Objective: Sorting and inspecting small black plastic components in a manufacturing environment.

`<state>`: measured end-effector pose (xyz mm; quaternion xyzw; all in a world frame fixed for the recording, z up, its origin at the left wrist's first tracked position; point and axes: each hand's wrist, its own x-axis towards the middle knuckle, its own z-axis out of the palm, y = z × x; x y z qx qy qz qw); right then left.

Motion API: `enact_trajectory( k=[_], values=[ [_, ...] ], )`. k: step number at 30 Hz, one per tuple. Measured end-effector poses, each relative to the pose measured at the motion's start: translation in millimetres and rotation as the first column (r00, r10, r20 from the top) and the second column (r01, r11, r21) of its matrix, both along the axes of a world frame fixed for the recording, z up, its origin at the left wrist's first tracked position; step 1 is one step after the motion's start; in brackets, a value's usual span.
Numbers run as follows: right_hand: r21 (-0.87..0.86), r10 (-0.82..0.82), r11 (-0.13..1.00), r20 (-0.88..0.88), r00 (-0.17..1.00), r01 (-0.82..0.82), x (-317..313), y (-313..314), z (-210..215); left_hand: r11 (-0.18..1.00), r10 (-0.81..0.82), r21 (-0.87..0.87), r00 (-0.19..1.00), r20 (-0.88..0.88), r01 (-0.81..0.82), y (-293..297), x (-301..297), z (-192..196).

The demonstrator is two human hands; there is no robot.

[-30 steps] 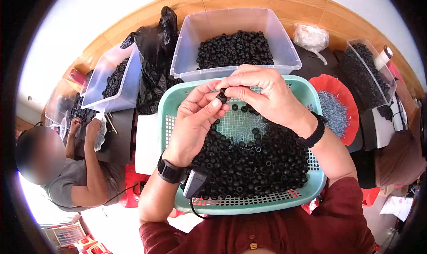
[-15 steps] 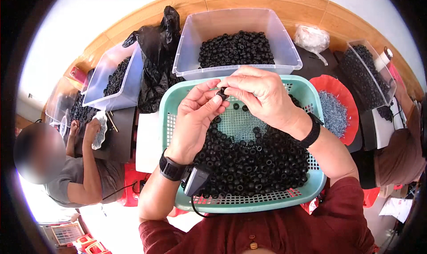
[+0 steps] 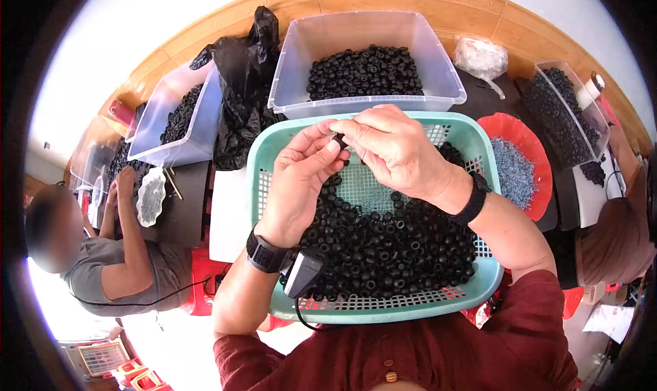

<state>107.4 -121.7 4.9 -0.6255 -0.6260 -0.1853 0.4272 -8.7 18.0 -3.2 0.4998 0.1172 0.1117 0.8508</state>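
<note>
The teal perforated basket (image 3: pixel 263 185) is the anchor here, sitting on the desk right in front of the person and holding a deep heap of small black ring-shaped parts (image 3: pixel 390 244) toward its near side. Beyond its far rim stands a clear plastic bin (image 3: pixel 438 76) with more of the same rings; to the right of the basket lies a red dish (image 3: pixel 510 125) of small grey metal pieces, and to its left a black plastic bag (image 3: pixel 243 83). Over the far half of the basket both hands meet — the left hand (image 3: pixel 301 179) and the right hand (image 3: pixel 397 151) each pinch one small black ring (image 3: pixel 340 142) between thumb and fingertips, raised clear of the heap. The fingers (image 3: pixel 356 127) are closed nearly to touching, with only the ring between them; the remaining fingers curl loosely and hold nothing. Judging by its look, the ring is light, stiff and smooth — probably moulded plastic or rubber — so it needs little force but could slip or roll out of a careless pinch. The outer edge, taken across its width, seems the surest place to grip it.
</note>
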Motion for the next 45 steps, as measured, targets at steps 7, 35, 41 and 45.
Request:
enact_trajectory(
  k=[7,35,41,45],
  values=[
    [0.02,-0.158,0.987,0.176,0.972,0.157,-10,3,-1,0.998,0.005,-0.055,1.0,0.012,-0.004,2,-2,-7],
    [0.131,-0.224,0.972,0.255,0.941,0.196,-4,6,-6,1.0,0.02,0.023,0.999,0.026,-0.02,-11,1,0],
    [0.216,-0.158,0.969,0.183,0.97,0.117,-6,11,-15,0.999,0.041,0.019,0.999,0.021,-0.041,-11,0,-4],
    [0.153,-0.155,0.98,0.211,0.965,0.124,-5,7,-4,0.999,0.036,0.024,0.997,0.068,-0.038,-12,0,0]
  ],
)
